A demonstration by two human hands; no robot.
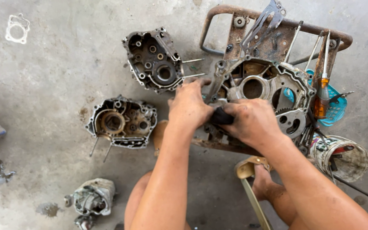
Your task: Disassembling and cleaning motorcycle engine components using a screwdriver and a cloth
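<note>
Stained concrete floor (56,64) bears scattered engine cases (122,122).

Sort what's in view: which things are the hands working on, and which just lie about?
In hand:
left hand
right hand
engine case
dark part
rusty stand

Lying about:
two case halves
cylinder
gasket
screwdriver
bucket

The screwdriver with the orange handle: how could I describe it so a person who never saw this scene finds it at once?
Find the rusty metal frame at top right. Against its right end, over a blue plastic basket, stands the screwdriver, shaft up. Only it has a clear orange handle; the neighbouring rods are bare metal.
</note>
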